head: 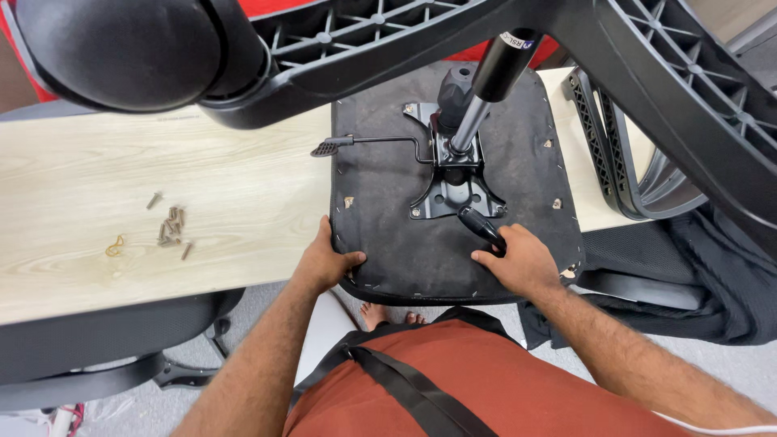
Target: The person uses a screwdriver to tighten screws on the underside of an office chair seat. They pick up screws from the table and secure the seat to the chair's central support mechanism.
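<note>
Looming closest, a black chair base (566,32) with its caster (121,48) hangs over the scene. Below it an upturned seat (388,218) lies on the wooden tabletop (162,186), its near edge overhanging. On its underside, a metal plate (449,190) carries a gas cylinder (486,89). The left hand (324,263) clamps the seat's near-left edge; the right hand (522,263) closes around a black knob (481,226). Loose screws (171,226) lie well apart to the left.

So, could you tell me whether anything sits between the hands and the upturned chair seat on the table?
Nothing visible does. The left hand already grips the near left edge of the chair seat, and the right hand rests on its underside, closed around a black lever handle beside the metal mounting plate.
</note>
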